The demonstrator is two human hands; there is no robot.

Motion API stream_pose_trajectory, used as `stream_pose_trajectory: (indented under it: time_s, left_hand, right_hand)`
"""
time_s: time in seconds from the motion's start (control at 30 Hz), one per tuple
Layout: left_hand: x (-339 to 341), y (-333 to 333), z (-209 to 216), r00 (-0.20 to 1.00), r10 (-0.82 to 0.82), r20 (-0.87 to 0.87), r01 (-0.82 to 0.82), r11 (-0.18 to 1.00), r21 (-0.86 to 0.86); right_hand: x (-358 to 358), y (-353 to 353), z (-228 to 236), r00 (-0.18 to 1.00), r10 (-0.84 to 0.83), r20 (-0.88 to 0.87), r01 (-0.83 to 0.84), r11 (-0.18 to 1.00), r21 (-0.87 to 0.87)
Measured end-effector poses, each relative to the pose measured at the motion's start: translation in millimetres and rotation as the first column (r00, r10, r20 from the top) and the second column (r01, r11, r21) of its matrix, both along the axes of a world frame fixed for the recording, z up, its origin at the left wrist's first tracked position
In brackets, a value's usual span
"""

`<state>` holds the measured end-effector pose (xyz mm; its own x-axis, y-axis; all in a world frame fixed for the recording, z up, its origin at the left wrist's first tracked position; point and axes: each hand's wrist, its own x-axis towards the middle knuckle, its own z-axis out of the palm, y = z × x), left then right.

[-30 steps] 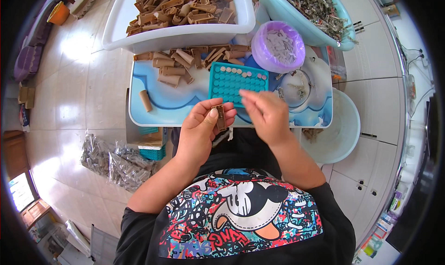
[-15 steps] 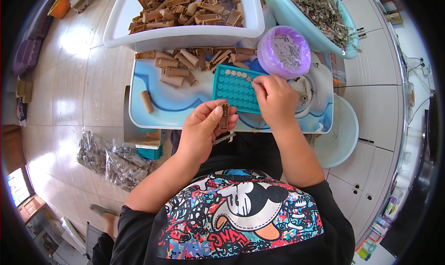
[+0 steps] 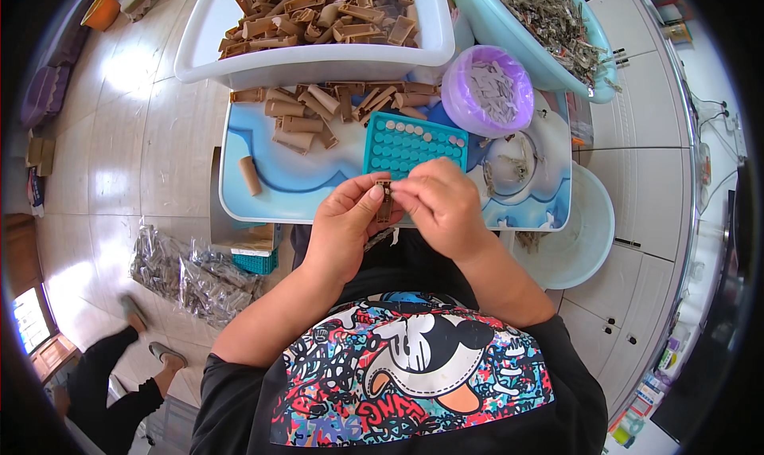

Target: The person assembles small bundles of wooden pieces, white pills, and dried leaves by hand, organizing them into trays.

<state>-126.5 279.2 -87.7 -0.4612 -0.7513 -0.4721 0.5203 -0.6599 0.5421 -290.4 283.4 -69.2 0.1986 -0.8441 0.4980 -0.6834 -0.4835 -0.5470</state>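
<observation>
My left hand (image 3: 348,216) grips a small brown plastic casing (image 3: 385,203) upright between thumb and fingers, its hollow side facing up. My right hand (image 3: 442,206) is closed in a pinch at the casing's upper end; whatever its fingertips hold is too small and covered to name. Just beyond both hands lies a teal tray (image 3: 390,148) with rows of round cups, a few small pale discs (image 3: 409,128) in its far rows. Loose brown casings (image 3: 301,124) are heaped at the tray's left, and one lone casing (image 3: 250,175) rests farther left on the blue-and-white table (image 3: 278,203).
A white tub (image 3: 318,66) full of brown casings stands at the back. To its right are a purple-lined bucket (image 3: 469,117) of pale strips and a light-blue basin (image 3: 601,57) of metallic parts. Bagged parts (image 3: 199,280) lie on the floor; another person's legs (image 3: 135,383) show lower left.
My right hand has come from the tray's right side toward me, to the casing in my left hand. My left hand stays put. Another person's legs have moved farther into view at lower left.
</observation>
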Motion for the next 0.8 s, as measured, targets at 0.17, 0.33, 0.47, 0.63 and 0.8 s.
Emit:
stream_pose_trajectory:
  time_s: [0.17,0.33,0.47,0.63,0.8]
  left_hand:
    - [-1.8,-0.3,5.6,0.999,0.008,0.045,-0.008,1.0,0.009]
    - [-1.7,-0.8,6.8,0.999,-0.003,0.054,0.002,1.0,0.013]
    - [-1.1,-0.9,4.8,0.999,-0.001,0.048,0.001,1.0,0.004]
    - [-0.2,0.3,0.2,1.0,0.001,0.021,-0.001,1.0,-0.002]
    - [-0.7,0.7,0.1,1.0,0.002,0.028,-0.002,1.0,-0.006]
  right_hand:
    - [-16.6,-19.2,-2.8,0.928,-0.324,-0.184,0.316,0.946,-0.069]
    - [-21.7,-24.3,-10.1,0.895,-0.361,-0.262,0.349,0.933,-0.094]
    - [-16.0,-17.3,-3.6,0.971,-0.213,-0.108,0.214,0.977,-0.007]
    - [2.6,-2.7,4.8,1.0,-0.02,0.023,0.02,1.0,0.002]
    - [5.1,-0.9,1.4,0.999,-0.017,0.047,0.019,0.999,-0.031]
